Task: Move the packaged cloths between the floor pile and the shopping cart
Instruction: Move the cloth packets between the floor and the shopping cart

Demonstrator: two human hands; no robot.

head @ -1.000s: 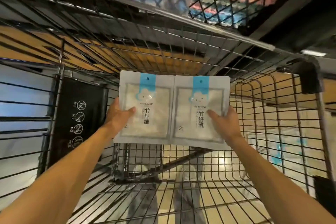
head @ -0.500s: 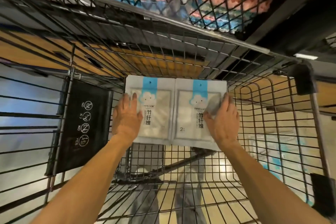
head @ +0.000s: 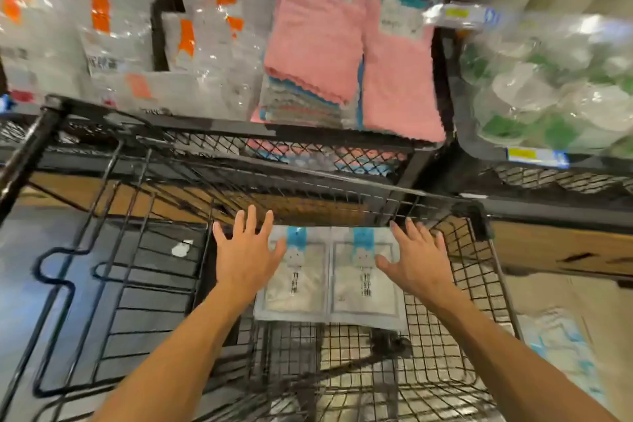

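Now I'm hovering both hands, left hand (head: 247, 259) and right hand (head: 416, 259), fingers spread, over the packaged cloths (head: 330, 279) lying at twelve o'clock in the shopping cart (head: 479, 284): light, floppy, slick-looking, so I'd be pinching edges.

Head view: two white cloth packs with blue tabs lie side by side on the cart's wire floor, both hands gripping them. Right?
Not quite. In the head view the left hand and right hand are open with fingers spread, gripping nothing. The two white cloth packs with blue tabs do lie side by side on the cart's wire floor.
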